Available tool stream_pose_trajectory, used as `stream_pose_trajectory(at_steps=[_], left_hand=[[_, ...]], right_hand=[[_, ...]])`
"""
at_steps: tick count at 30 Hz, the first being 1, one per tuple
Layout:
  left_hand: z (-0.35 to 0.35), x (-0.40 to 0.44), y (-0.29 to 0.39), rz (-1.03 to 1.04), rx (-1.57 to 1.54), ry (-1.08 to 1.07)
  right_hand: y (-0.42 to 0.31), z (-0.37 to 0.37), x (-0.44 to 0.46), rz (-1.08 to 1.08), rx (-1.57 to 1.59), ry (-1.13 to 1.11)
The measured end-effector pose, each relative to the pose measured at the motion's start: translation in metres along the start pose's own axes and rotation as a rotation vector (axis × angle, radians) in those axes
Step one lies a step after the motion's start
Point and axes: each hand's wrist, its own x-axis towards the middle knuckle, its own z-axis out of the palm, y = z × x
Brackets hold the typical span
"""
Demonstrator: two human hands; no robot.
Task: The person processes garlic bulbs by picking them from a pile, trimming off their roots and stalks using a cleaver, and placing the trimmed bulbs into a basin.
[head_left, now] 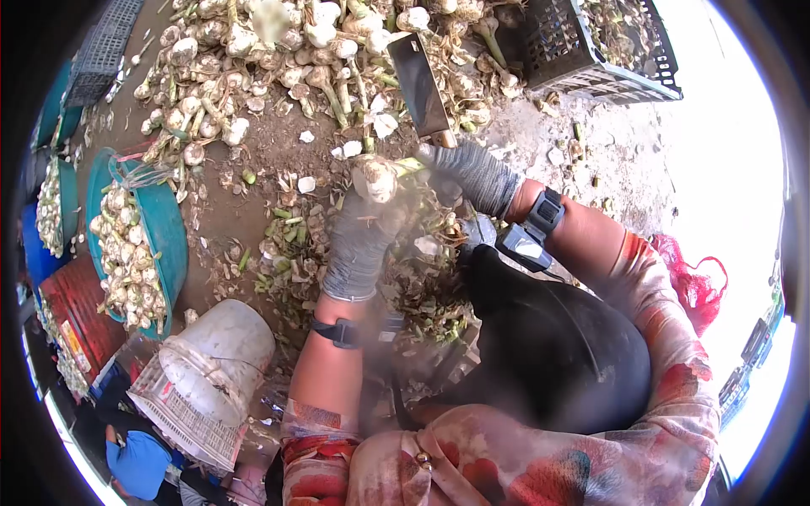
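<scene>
My left hand point(364, 236), in a grey glove, holds a garlic bulb point(376, 180) at the middle of the view. The bulb's green stem points right, toward my other hand. My right hand point(477, 175), also gloved, is closed round the short wooden handle of a cleaver point(419, 88). The dark, wide blade extends up and away from that hand, over the edge of the garlic pile. A blurred patch hides part of the view between the two hands.
A heap of garlic point(295, 51) lies ahead. At the top right is a black crate point(582, 63). On the left are a teal basket point(173, 244) of garlic and a white bucket point(224, 346). Cut stems point(287, 244) litter the ground. A person in blue point(142, 462) is at the lower left.
</scene>
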Motion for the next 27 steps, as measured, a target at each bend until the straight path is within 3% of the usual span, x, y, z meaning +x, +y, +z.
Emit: stream_pose_trajectory(at_steps=[3,5,6,8,9,11,14,18,19,22,24,25,26,27], left_hand=[[0.005,0.001,0.001,-0.046,-0.169,0.052],[0.007,0.002,0.003,-0.024,-0.203,0.084],[0.008,0.004,0.009,-0.022,-0.202,0.085],[0.009,0.009,0.021,0.084,-0.023,-0.012],[-0.002,0.006,0.015,-0.023,0.043,-0.02],[-0.022,0.002,-0.019,-0.069,0.041,-0.013],[-0.051,-0.002,-0.046,0.016,0.374,-0.112],[-0.051,-0.008,-0.047,0.25,0.839,-0.107],[-0.043,-0.009,-0.038,0.108,0.563,-0.075],[-0.035,-0.014,-0.027,0.088,0.662,-0.147],[-0.007,-0.012,0.002,-0.004,0.476,-0.031],[-0.009,-0.02,0.001,0.256,0.641,-0.075],[-0.015,-0.028,-0.001,0.232,0.743,0.009],[-0.02,-0.029,0.015,0.147,0.547,0.086]], right_hand=[[0.015,0.013,0.002,0.149,0.241,-0.035],[0.037,0.017,0.012,-0.274,-0.184,0.198],[0.03,0.012,0.005,-0.277,-0.185,0.198],[-0.001,-0.001,-0.023,-0.286,-0.52,0.242],[-0.007,-0.002,-0.031,-0.415,-0.612,0.274],[-0.021,-0.003,-0.043,-0.435,-0.674,0.23],[-0.02,-0.001,-0.044,-0.522,-0.74,0.207],[-0.002,0.006,-0.039,-0.493,-0.77,0.155],[0.003,0.007,-0.037,-0.469,-0.815,0.123],[0.019,0.005,-0.031,-0.422,-0.861,0.09],[0.04,-0.01,-0.021,-0.027,-0.856,0.258],[0.061,-0.026,-0.015,0.046,-0.846,0.304],[0.084,-0.039,-0.018,0.137,-0.836,0.345],[0.098,-0.047,-0.025,0.164,-0.849,0.353]])
